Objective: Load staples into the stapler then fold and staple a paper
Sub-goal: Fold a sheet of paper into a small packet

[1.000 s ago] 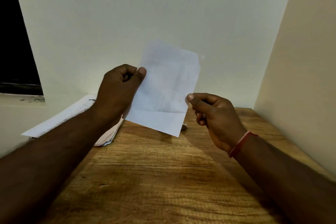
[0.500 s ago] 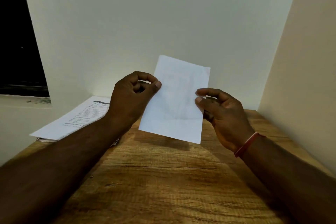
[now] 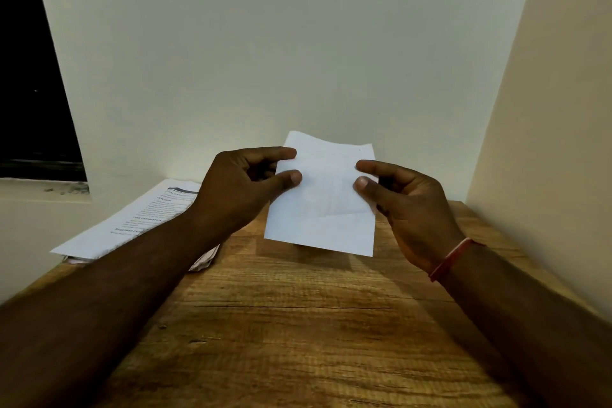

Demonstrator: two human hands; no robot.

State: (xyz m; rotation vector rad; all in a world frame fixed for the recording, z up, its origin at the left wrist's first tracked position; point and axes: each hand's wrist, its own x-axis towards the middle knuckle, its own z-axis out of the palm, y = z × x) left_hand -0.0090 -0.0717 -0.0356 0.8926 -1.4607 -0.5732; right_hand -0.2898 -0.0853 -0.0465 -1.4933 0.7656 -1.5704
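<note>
A sheet of white paper point(image 3: 323, 205) is held up in the air over the far part of a wooden table point(image 3: 298, 325), between the two hands. It stands nearly upright, its face toward the camera, with its lower edge hanging free just above the tabletop and casting a shadow there. A faint crease line runs across its lower half.

The left hand point(image 3: 245, 189) grips the paper's left edge near the top: the thumb presses on the near face and the forefinger curls over the upper left corner, so the hand is closed in a pinch on the sheet. The right hand point(image 3: 407, 205) holds the right edge at about the same height, thumb on the near face and forefinger reaching above it toward the edge, also pinched on the paper. The sheet spans the gap between them, its bottom half hanging below both hands.

A red band point(image 3: 452, 258) circles the right wrist. To the left, on the far left part of the table, lies a stack of printed pages point(image 3: 132, 225), partly hidden behind the left forearm. A pale wall point(image 3: 298, 60) rises behind the table.
</note>
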